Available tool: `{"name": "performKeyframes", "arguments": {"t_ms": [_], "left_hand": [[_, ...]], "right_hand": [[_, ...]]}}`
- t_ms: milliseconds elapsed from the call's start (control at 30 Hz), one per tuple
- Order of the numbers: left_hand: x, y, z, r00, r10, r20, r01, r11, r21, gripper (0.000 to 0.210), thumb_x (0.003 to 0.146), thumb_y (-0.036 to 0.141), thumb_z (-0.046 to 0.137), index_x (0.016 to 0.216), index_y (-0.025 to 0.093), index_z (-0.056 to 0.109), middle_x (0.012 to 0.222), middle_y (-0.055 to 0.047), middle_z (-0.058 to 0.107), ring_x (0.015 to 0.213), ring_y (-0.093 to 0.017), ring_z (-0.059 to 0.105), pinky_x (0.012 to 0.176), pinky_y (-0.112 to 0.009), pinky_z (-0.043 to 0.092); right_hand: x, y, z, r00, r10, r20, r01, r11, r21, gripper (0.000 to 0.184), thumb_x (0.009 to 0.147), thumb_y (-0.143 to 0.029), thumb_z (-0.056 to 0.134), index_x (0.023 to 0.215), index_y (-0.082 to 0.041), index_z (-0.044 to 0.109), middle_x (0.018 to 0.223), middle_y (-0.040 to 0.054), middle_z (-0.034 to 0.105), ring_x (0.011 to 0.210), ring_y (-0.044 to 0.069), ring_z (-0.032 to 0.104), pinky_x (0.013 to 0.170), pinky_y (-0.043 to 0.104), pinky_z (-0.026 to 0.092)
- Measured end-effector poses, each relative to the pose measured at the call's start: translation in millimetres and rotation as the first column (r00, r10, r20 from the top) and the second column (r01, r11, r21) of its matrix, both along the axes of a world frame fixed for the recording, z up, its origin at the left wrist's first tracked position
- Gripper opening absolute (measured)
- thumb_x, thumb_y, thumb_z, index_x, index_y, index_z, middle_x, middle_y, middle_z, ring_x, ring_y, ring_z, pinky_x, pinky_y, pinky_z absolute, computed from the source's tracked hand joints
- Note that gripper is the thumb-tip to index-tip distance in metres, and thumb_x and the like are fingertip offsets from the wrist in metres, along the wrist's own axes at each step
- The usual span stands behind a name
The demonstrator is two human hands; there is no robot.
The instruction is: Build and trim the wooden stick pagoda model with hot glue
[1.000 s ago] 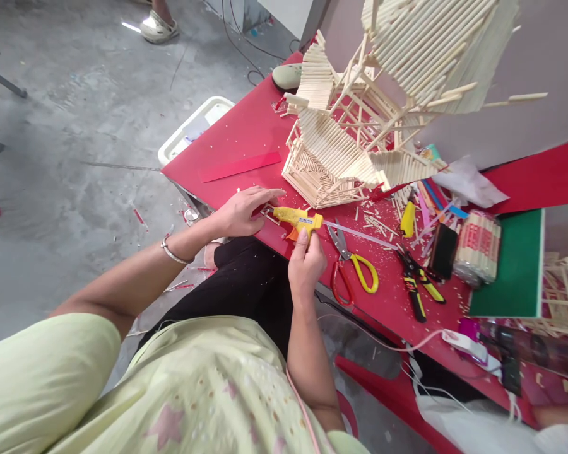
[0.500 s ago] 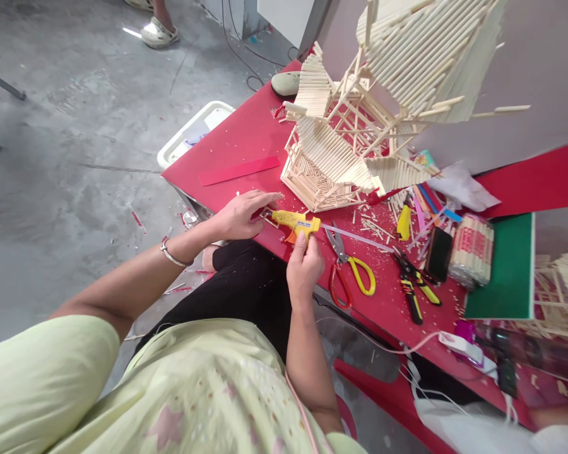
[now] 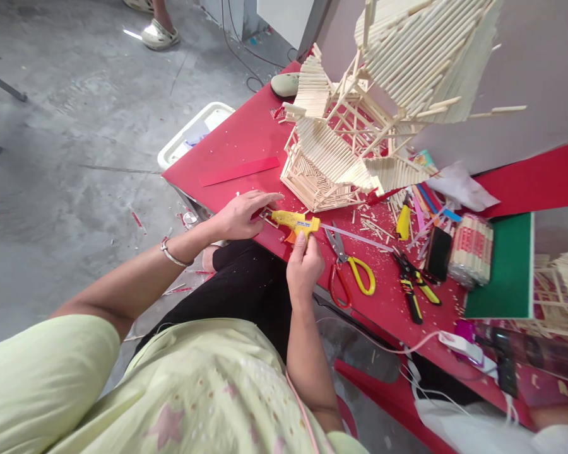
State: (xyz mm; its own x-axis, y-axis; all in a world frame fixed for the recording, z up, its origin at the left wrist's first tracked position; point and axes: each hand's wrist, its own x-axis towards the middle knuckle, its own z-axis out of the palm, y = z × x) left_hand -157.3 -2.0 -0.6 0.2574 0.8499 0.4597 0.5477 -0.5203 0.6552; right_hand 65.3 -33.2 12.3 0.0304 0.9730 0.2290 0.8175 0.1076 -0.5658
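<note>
My right hand grips the handle of a yellow hot glue gun with an orange trigger. A clear glue stick runs out of the gun's back end toward the right. My left hand, with a bangle on its wrist, is curled by the gun's nozzle at the table edge. What its fingers hold is hidden; something dark red shows by the thumb. Just beyond both hands stands a model built of thin wooden sticks, with slatted roof-like panels. Scissors with one red and one yellow handle lie right of my right hand.
On the red table are a red strip, pliers, a black box-like object, packed sticks and a green board. A power strip lies lower right. A white tray is on the left; another person's clog shows behind.
Both hands and the glue gun stay almost where they were. Only a very slight shift of the view shows, most visible at the top of the stick model.
</note>
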Motion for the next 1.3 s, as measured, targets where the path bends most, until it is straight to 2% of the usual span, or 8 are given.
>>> {"name": "performKeyframes", "arguments": {"t_ms": [1300], "left_hand": [[-0.4, 0.1, -0.1, 1.000, -0.002, -0.003, 0.002, 1.000, 0.003, 0.082, 0.073, 0.004, 0.056, 0.153, 0.020, 0.051, 0.124, -0.009, 0.075, 0.113, -0.024, 0.069, 0.099, -0.038, 0.056]], "right_hand": [[-0.1, -0.6, 0.0, 1.000, -0.001, -0.013, 0.002, 1.000, 0.014, 0.061, 0.111, -0.055, 0.033, 0.124, -0.012, 0.075, 0.108, 0.0168, 0.081, 0.094, 0.028, 0.076, 0.076, 0.032, 0.049]]}}
